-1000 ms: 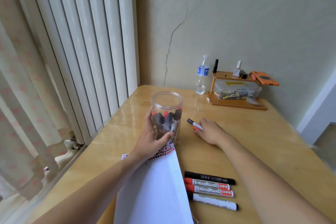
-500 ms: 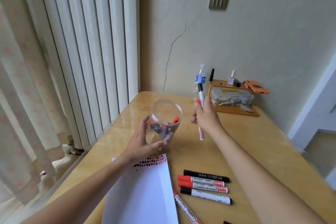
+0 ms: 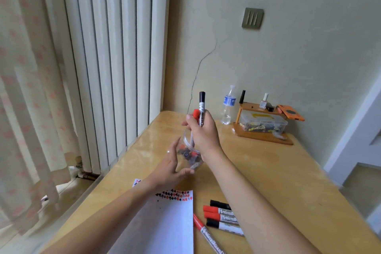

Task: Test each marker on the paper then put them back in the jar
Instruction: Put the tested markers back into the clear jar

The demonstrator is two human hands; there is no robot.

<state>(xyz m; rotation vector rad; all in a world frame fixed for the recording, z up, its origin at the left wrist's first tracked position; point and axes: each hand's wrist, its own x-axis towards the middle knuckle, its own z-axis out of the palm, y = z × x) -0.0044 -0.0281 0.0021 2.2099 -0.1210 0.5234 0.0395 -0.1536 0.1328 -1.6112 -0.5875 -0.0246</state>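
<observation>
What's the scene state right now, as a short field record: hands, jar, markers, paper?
left hand: holds the clear plastic jar, tilted, off the wooden table
right hand: grips two whiteboard markers, one black-capped, one red-capped, lower ends at the jar's mouth
jar contents: several red and black markers
markers on table: five beside the paper, three red-capped, two black-capped
white paper sheet: flat on table, red and black test marks along its far edge
background: water bottle, wooden shelf
</observation>
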